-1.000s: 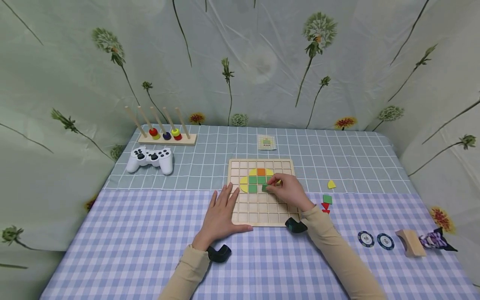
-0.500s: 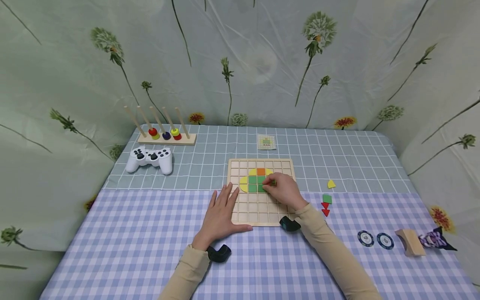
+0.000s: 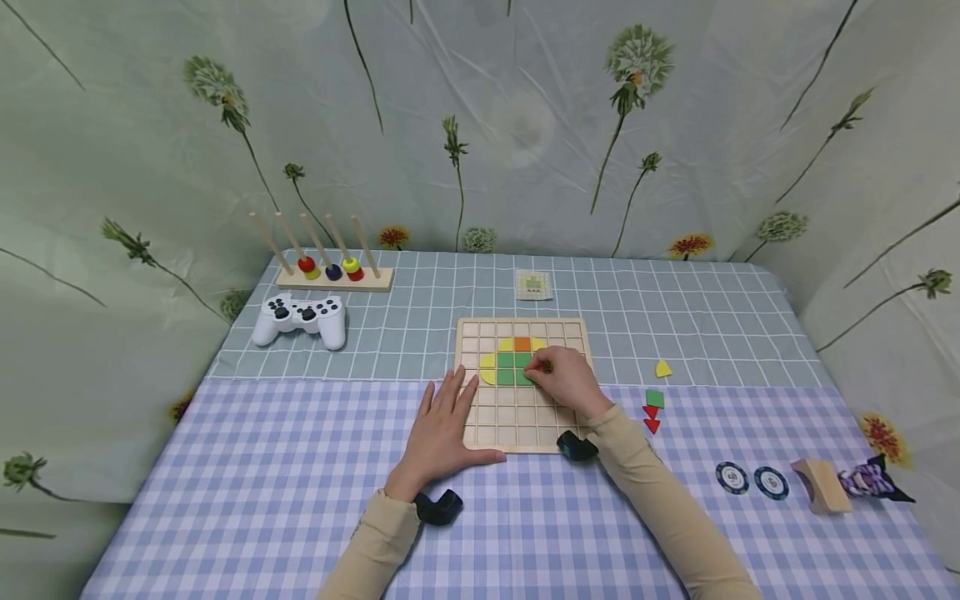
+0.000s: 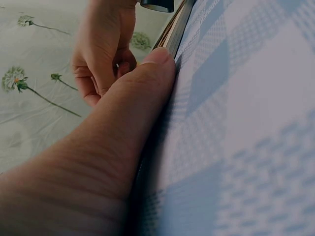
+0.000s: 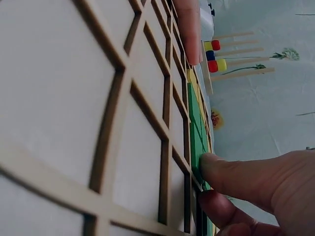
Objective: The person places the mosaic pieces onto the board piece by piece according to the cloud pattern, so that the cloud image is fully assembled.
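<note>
While the left hand (image 3: 444, 425) lies flat with its fingers straight on the near left edge of the board (image 3: 525, 433), the thumb pressed along the rim, that is all that steadies the board on the cloth (image 3: 300, 467); if it lifts or slides, the board could skid and the seated tiles could hop out of their cells. Further in, the right hand (image 3: 564, 379) has its fingertips curled down onto a green tile (image 3: 522, 376) in the middle of the board, beside the other green tiles (image 3: 506, 367). From the wrist view the fingertip (image 5: 216, 169) presses the tile's edge, and I cannot tell whether it sits fully flat. Pressing on one edge could tip it up or jam it against the grid rib. A sideways push might also nudge the yellow piece (image 3: 487, 369) at the left. Spare pieces (image 3: 654, 408) lie well apart at the right.
</note>
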Demonstrator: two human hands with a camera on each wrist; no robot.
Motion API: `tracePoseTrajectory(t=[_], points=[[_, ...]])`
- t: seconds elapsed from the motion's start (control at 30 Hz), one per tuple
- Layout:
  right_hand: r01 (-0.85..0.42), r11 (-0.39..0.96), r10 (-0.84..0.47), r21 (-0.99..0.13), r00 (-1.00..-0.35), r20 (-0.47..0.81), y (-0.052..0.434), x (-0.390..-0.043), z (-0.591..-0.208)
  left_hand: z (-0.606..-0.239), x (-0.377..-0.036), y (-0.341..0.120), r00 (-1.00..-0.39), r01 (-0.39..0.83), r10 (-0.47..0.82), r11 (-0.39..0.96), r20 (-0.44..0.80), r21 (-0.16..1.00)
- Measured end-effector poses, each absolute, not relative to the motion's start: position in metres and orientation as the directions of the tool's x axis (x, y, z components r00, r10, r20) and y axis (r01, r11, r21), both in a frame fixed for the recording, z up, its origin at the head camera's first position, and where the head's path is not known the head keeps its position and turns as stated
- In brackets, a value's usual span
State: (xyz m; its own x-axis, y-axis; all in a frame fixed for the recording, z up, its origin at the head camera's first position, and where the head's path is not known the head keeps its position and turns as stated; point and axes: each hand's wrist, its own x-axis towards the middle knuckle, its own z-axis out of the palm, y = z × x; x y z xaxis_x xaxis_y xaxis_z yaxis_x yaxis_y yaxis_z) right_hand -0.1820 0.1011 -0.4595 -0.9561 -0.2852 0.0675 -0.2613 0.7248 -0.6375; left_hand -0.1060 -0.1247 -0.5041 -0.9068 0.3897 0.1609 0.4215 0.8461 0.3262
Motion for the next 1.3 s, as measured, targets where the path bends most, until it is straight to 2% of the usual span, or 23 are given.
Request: tracePoseTrajectory(t=[0.33,0.57,0.73,0.97,1.3], points=[[-0.271,0.725,-0.292,-0.633,-0.954,0.074,0.118,-0.178,-0.457,-0.505,-0.107,-0.126,-0.906,0.423,0.394,0.845,0.156,0.328],[-0.184,0.742,-0.203,-0.645,-0.978,0.045,0.159,-0.168,-0.445,-0.505,-0.108,-0.126,-0.898,0.439,0.399,0.838,0.184,0.323],[-0.137,0.781,-0.157,-0.609,-0.987,0.021,0.196,-0.163,-0.443,-0.505,-0.108,-0.126,-0.910,0.414,0.392,0.851,0.135,0.322],[-0.068,0.825,-0.124,-0.561,-0.990,-0.063,0.235,-0.154,-0.440,-0.505,-0.108,-0.126,-0.913,0.407,0.390,0.853,0.120,0.326],[-0.011,0.860,-0.128,-0.511,-0.972,-0.195,0.262,-0.144,-0.436,-0.509,-0.109,-0.126,-0.907,0.421,0.397,0.850,0.139,0.316]])
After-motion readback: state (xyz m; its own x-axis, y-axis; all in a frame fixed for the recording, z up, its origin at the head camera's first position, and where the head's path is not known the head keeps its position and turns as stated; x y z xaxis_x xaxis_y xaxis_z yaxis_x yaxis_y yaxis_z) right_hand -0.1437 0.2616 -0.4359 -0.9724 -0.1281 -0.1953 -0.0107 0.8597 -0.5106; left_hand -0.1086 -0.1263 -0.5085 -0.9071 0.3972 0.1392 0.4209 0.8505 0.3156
